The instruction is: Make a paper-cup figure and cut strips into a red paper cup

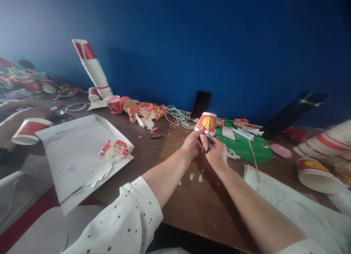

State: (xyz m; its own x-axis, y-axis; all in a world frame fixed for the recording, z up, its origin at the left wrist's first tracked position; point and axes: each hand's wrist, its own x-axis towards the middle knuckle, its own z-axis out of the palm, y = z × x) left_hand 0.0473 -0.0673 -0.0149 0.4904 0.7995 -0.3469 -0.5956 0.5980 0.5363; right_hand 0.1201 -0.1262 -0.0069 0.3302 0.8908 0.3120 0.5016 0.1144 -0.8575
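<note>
My left hand (193, 143) grips a red-and-white paper cup (202, 123) with a yellow emblem, held upside down or tilted above the table; I cannot tell which. In my right hand (217, 151) is a pair of scissors (208, 140), its handle within my curled fingers. The blades point up and lie across the front of the cup; whether they cut into the wall does not show. Small white paper scraps (200, 178) lie on the brown table (189, 206) below my hands.
A white box lid (74, 151) holding a paper figure (113, 151) lies at left, near another person's arm (19, 118). Behind are stacked cups (94, 71), a pale cable (178, 115) and a phone (201, 103). At right are a green sheet (255, 150), papers (270, 195) and cups (318, 175).
</note>
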